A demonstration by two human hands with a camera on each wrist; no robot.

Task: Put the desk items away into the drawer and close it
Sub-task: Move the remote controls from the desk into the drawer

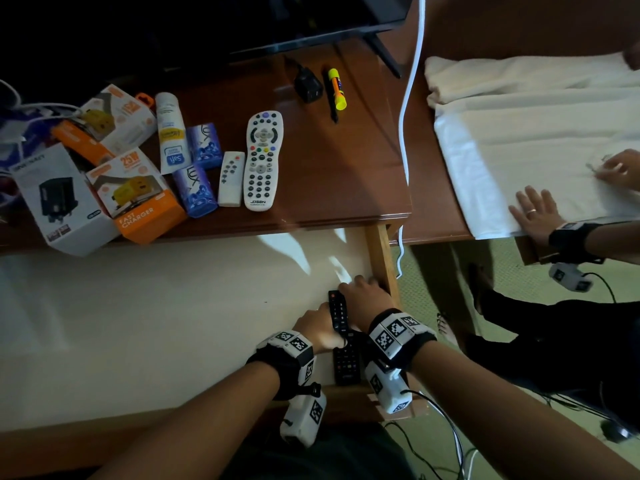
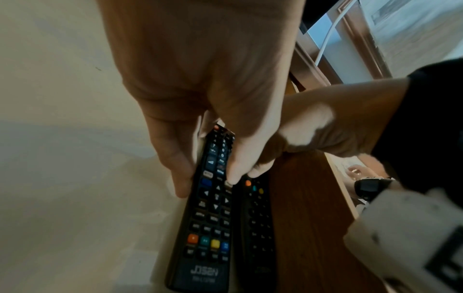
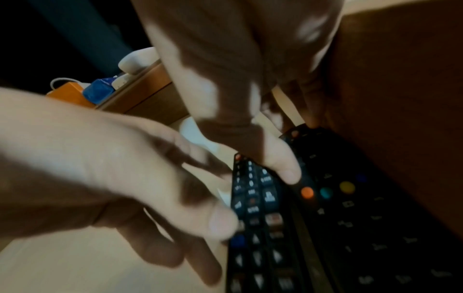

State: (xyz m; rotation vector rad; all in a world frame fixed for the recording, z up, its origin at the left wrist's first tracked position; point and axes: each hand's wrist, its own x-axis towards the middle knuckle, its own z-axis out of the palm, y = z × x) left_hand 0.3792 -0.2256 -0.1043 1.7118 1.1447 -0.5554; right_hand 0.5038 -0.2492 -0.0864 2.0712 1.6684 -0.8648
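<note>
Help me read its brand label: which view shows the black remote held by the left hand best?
The left wrist view: the black remote fills it, buttons and printed label legible, left hand pinching its top. The head view shows it small and half covered; the right wrist view is blurred.

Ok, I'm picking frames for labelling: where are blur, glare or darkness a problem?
Head view: sharp, bright patches on the drawer floor, TV corner nearly black. Left wrist view: left hand slightly soft, remote buttons readable. Right wrist view: left hand smeared, second remote dim against the drawer wall.
</note>
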